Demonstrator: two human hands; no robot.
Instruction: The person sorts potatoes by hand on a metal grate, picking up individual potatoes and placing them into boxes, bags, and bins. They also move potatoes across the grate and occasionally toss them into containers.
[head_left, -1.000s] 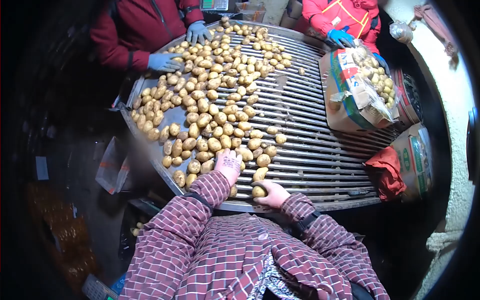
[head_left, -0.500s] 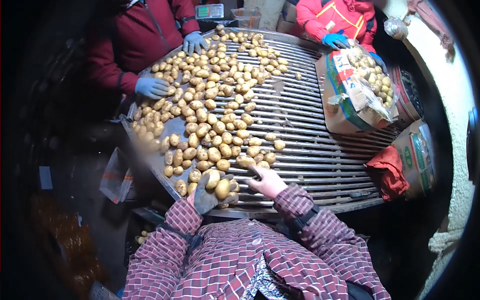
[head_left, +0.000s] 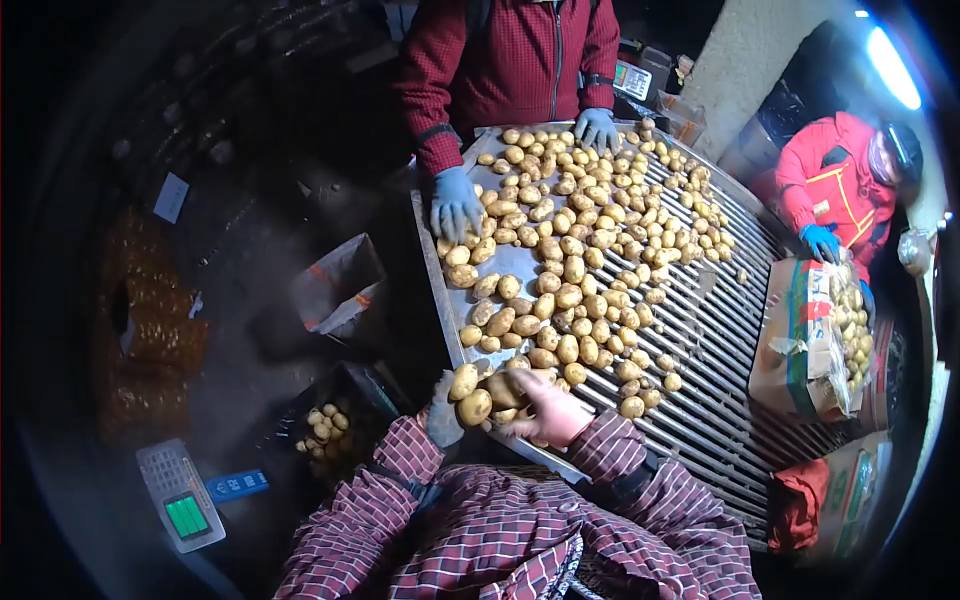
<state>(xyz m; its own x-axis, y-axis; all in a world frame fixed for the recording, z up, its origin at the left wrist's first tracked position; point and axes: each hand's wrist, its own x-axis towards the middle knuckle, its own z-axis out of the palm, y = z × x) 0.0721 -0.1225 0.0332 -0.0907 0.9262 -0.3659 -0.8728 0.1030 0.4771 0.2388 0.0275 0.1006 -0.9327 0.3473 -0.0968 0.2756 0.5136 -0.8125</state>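
My left hand point(head_left: 441, 412), in a grey glove, is cupped around potatoes point(head_left: 474, 407) at the near corner of the slatted sorting table. My right hand point(head_left: 557, 408) is beside it, its fingers curled around a darker potato point(head_left: 506, 390); its fingertips are partly hidden. The two hands almost meet over the table's edge. Just beyond them, many loose potatoes point(head_left: 568, 297) are spread over the metal sheet and bars.
Across the table a person's gloved hands point(head_left: 456, 205) touch potatoes. Another person at right has a blue glove on a potato-filled carton point(head_left: 790, 340). A red cloth point(head_left: 797, 505) lies at the right corner. Below left are a crate of potatoes point(head_left: 326, 428) and a scale point(head_left: 180, 495).
The view has swung left, bringing the scale and crate into sight. My right hand has come in from the bars to the potatoes by my left hand, which still holds potatoes.
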